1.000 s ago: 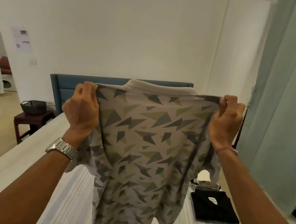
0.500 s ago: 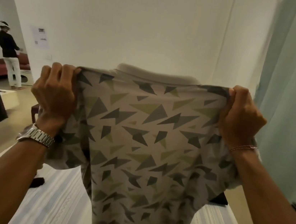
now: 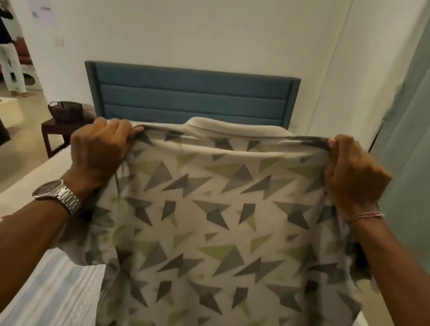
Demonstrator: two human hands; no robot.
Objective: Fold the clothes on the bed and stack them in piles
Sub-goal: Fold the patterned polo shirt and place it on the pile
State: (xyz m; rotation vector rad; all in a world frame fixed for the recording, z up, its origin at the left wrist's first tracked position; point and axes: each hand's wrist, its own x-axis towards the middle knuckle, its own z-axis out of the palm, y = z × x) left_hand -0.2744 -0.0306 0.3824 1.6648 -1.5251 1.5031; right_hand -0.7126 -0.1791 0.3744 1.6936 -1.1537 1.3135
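While my left hand (image 3: 98, 147) and right hand (image 3: 354, 175) each pinch a shoulder, the patterned polo shirt (image 3: 215, 231) hangs unfolded above the bed (image 3: 54, 292). Folding not begun; no piles visible.

One patterned shirt (image 3: 207, 233), held up at centre frame. Two hands: left hand (image 3: 98, 147), right hand (image 3: 351, 175). One bed (image 3: 54, 292), one blue headboard (image 3: 189, 96). One wristwatch (image 3: 58, 194), one bracelet (image 3: 365, 217). One basket (image 3: 65, 111) on one side table (image 3: 54, 130), left. One other person (image 3: 3, 39), upper left.
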